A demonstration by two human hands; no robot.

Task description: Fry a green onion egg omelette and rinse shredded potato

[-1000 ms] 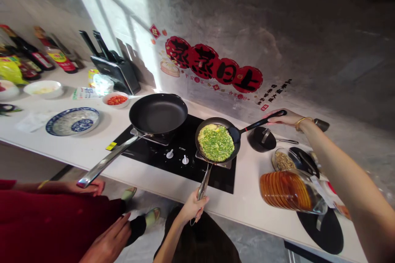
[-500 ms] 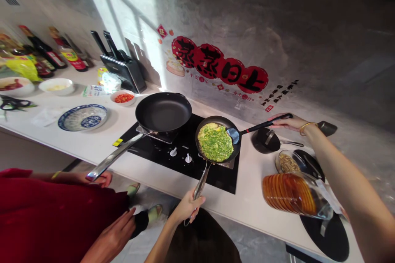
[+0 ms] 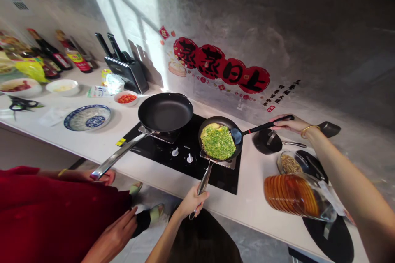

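My left hand (image 3: 193, 201) is closed round the metal handle of a small frying pan (image 3: 203, 125) over the right burner. In the pan lies a round, green-flecked pancake (image 3: 218, 144), yellowish at its far edge. My right hand (image 3: 291, 123) grips the black handle of a spatula (image 3: 261, 127), and its blade touches the pan at the pancake's right edge. A larger frying pan (image 3: 166, 111) stands on the left burner, with nothing in it.
A person in red (image 3: 61, 218) stands at my left, near the large pan's handle. The counter holds a blue-patterned plate (image 3: 74, 120), a bowl of chopped red pepper (image 3: 126, 98), a knife block (image 3: 129, 74), a lidded pot (image 3: 267, 141) and a large bottle (image 3: 290, 194).
The whole view has shifted slightly. My left hand still holds the pan, and the spatula stays at the pancake's right edge; the pan may have moved slightly.
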